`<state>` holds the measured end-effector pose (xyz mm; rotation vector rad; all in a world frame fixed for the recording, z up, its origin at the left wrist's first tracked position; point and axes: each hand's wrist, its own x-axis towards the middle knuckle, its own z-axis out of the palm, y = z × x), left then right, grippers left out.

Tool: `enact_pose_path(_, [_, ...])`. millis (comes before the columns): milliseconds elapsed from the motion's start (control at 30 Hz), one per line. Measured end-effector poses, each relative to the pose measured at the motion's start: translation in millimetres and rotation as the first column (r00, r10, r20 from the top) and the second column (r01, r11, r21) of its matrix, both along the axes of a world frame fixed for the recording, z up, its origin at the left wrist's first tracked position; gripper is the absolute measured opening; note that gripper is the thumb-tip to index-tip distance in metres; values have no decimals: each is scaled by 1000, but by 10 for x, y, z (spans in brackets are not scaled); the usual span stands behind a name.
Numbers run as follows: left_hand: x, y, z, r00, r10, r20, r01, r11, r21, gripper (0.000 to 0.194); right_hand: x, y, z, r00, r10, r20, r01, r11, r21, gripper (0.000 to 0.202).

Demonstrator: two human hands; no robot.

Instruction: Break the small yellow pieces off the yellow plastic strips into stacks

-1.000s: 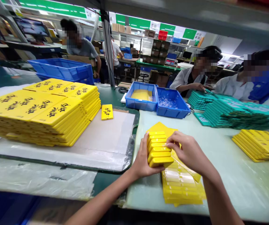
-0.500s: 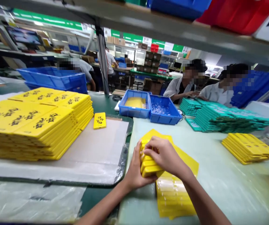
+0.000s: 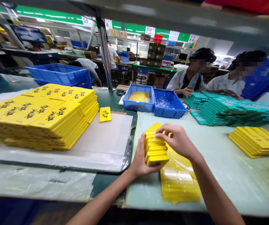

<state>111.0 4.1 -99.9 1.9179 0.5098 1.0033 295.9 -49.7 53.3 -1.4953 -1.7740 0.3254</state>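
My left hand point(image 3: 141, 159) is wrapped around a short stack of flat yellow cases point(image 3: 156, 150), their rounded narrow ends turned toward me. Thumb and fingers pinched, my right hand point(image 3: 176, 139) is at the upper right end of that stack. Whatever lies between its fingertips is too small to make out. Beneath both hands, glossy yellow film sheets point(image 3: 180, 184) are spread on the pale mat point(image 3: 221, 175). One loose yellow case point(image 3: 105, 114) with black lettering rests on the white-covered tray point(image 3: 112, 142) to the left.
A large pile of lettered yellow cases point(image 3: 38, 120) fills the tray's left part. Two blue bins point(image 3: 138, 106) stand ahead, one with clear scraps. Teal stacks point(image 3: 233, 111) and a smaller yellow stack point(image 3: 256, 142) are at right. Co-workers sit opposite; a shelf point(image 3: 172, 23) hangs overhead.
My right hand has shifted from across the stack's face to its upper right end, uncovering more case ends. My left hand keeps its grip. The view has tilted down slightly.
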Motion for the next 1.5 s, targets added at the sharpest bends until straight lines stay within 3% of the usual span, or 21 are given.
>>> enact_pose_path(133, [-16,-15,7,1000,-11,13,11,999,-42,137,-198,47,-102,997,72,23,-70,995,-74,11])
enact_pose_path(233, [-23,-8,-22,1000,-14,0,14,999,-52,140,-96,68,-103,969,31,246,-10,996,-86,15])
enact_pose_path(333, [-17,3,-49,1000,-21,11,22,999,-43,143,128,110,-30,868,-144,476,191,980,-51,16])
enact_pose_path(400, [-12,3,-49,1000,-22,18,22,999,-32,143,223,156,16,852,-287,438,290,955,61,15])
enact_pose_path(433, [-11,0,-45,1000,-17,20,18,999,-31,143,229,183,28,882,-303,360,283,953,107,15])
enact_pose_path(467, [-10,-3,-41,1000,-13,20,13,999,-33,143,203,209,29,927,-263,266,237,963,129,14])
enact_pose_path(567, [-12,-9,-40,1000,-4,8,4,999,-54,142,-6,274,-21,997,41,73,-44,998,40,11])
enact_pose_path(667, [-13,-8,-54,1000,6,-14,-7,998,-57,144,-210,296,-85,982,159,99,-152,986,-67,11])
enact_pose_path(767, [-13,-6,-52,1000,-1,1,1,998,-59,143,-187,274,-84,947,83,312,-57,994,-91,14])
enact_pose_path(867, [-14,-5,-34,999,-13,30,15,999,-49,142,69,257,-19,837,-22,547,113,984,-134,14])
enact_pose_path(933, [-16,-3,-29,999,-17,35,19,999,-39,143,257,272,27,793,-151,590,252,963,-92,16])
enact_pose_path(967, [-17,-1,-30,999,-18,36,19,999,-37,143,320,289,41,808,-206,553,282,958,-54,16])
enact_pose_path(1033, [-17,3,-37,999,-15,36,16,999,-34,143,350,336,42,908,-200,368,214,977,2,16])
enact_pose_path(1133, [-13,8,-42,999,-9,31,10,999,-39,143,186,406,-20,994,65,87,-63,998,-22,10])
enact_pose_path(1200, [-9,8,-40,1000,-13,27,14,999,-39,142,53,425,-69,985,165,47,-161,984,-71,10])
enact_pose_path(1300, [-4,4,-38,999,-35,37,36,999,-26,139,25,397,-85,968,207,143,-196,976,-92,15])
enact_pose_path(1367, [-5,2,-40,998,-36,48,38,999,-23,138,172,382,-47,951,174,256,-150,982,-114,18])
enact_pose_path(1500, [-24,5,-37,999,-25,37,26,999,-29,140,715,619,74,922,-78,379,143,979,-147,19])
